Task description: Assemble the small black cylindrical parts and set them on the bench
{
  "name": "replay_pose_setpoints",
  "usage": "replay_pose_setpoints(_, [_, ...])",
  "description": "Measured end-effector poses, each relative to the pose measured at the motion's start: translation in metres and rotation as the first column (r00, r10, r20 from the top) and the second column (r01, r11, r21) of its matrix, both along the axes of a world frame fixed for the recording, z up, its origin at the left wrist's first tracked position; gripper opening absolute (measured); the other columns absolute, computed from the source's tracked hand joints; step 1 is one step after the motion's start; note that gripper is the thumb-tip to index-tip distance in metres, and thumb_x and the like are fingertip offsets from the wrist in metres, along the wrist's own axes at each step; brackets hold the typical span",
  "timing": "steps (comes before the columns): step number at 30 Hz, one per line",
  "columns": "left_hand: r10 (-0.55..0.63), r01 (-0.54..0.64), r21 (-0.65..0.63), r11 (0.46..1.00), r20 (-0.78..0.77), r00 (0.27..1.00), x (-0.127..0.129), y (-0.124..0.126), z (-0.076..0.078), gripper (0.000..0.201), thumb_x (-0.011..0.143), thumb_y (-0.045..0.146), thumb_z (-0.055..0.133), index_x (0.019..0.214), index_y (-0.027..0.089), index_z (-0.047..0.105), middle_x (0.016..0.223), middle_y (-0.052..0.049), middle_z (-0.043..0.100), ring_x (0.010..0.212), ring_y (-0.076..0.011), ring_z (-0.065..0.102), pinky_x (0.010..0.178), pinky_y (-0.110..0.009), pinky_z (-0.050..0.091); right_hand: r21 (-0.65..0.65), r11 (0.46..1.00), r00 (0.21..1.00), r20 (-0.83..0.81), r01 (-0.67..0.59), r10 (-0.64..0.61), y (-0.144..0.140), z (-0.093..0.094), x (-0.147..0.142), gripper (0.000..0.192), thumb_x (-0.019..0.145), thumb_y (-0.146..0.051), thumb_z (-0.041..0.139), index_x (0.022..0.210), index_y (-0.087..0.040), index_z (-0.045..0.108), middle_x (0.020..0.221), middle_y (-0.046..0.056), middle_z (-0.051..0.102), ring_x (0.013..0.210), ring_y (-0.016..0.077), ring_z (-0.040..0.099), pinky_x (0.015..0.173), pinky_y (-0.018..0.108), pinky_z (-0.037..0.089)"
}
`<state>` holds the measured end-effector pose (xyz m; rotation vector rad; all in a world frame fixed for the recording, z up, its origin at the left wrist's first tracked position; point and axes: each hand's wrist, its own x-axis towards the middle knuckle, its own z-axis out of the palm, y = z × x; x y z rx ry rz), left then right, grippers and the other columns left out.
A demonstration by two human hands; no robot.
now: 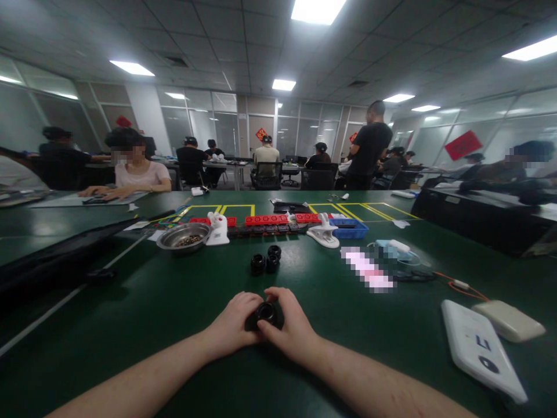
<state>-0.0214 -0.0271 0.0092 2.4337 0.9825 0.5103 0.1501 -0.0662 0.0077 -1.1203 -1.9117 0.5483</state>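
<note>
A small black ring-shaped part sits between both my hands, low over the green table. My left hand grips its left side and my right hand curls around its right side and top. Three more black ring parts lie in a cluster on the table a short way beyond my hands.
A metal bowl of small pieces, white clamps, rows of red and black parts and a blue tray stand further back. White devices and cables lie at the right. Several people sit at other tables; one stands.
</note>
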Motion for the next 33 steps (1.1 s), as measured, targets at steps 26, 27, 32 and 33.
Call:
replay_pose_setpoints(26, [0.086,-0.085,0.064,0.994,-0.007,0.996,0.000,-0.002,0.000,0.043,0.063,0.047,0.065,0.094,0.018,0.055,0.099,-0.007,0.054,0.095,-0.0252,0.049,0.083,-0.038,0.040,-0.183,0.982,0.964,0.266,0.035,0.016,0.011,0.008,0.016,0.078,0.053,-0.037,0.074,0.119,-0.020,0.038,0.090,0.004,0.056,0.085,0.0230,0.053,0.076,0.037,0.042])
replay_pose_setpoints(27, [0.095,-0.094,0.068,0.993,-0.009,0.995,0.000,-0.002,-0.001,0.046,0.061,0.046,0.067,0.095,0.019,0.054,0.100,-0.006,0.054,0.095,-0.0257,0.049,0.084,-0.039,0.039,-0.198,0.980,0.966,0.257,0.029,0.024,0.012,0.006,0.016,0.076,0.054,-0.035,0.074,0.119,-0.020,0.038,0.089,0.004,0.056,0.083,0.0222,0.054,0.074,0.036,0.042])
replay_pose_setpoints(32, [0.255,-0.236,0.147,0.961,-0.127,0.959,-0.002,-0.009,0.005,0.058,0.049,0.050,0.072,0.094,0.019,0.052,0.097,-0.007,0.054,0.094,-0.0290,0.050,0.082,-0.042,0.039,-0.216,0.976,0.979,0.195,-0.008,0.051,0.013,0.000,0.014,0.065,0.062,-0.022,0.069,0.118,-0.021,0.037,0.086,0.002,0.058,0.083,0.0198,0.055,0.074,0.033,0.043])
replay_pose_setpoints(33, [0.305,-0.271,0.193,0.943,-0.177,0.936,-0.002,-0.014,0.011,0.055,0.050,0.052,0.070,0.090,0.018,0.054,0.093,-0.007,0.055,0.091,-0.0297,0.051,0.081,-0.043,0.039,-0.211,0.977,0.982,0.185,-0.007,0.047,0.013,0.000,0.013,0.065,0.061,-0.022,0.069,0.118,-0.021,0.038,0.087,0.002,0.058,0.084,0.0199,0.055,0.075,0.033,0.043])
